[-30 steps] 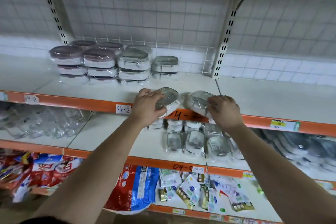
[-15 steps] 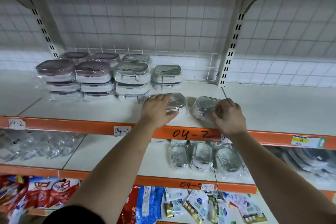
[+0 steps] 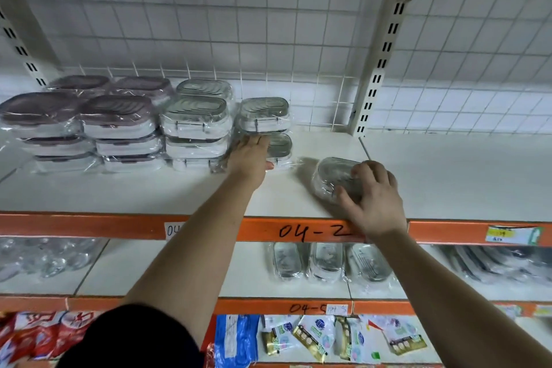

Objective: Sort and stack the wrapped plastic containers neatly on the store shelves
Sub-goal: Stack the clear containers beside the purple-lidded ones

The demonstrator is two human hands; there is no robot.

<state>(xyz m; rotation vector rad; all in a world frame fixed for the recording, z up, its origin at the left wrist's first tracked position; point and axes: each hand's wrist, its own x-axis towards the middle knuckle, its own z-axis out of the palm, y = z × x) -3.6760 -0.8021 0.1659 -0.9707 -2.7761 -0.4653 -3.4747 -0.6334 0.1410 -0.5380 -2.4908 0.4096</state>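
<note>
You are reaching onto the upper shelf (image 3: pixel 149 194) with both hands well apart. Your left hand (image 3: pixel 250 158) is lying over the left grey-lidded container (image 3: pixel 280 143), with fingers across its lid and thumb against its near side. It is holding the container just in front of the short grey stack (image 3: pixel 264 112) at the right end of the row. Your right hand (image 3: pixel 375 197) is gripping the right grey-lidded container (image 3: pixel 334 172), fingers curled over its wrapped lid. This container is sitting askew on the shelf, nearer the orange edge (image 3: pixel 89 225). Brown-lidded stacks (image 3: pixel 116 116) are standing further left.
</note>
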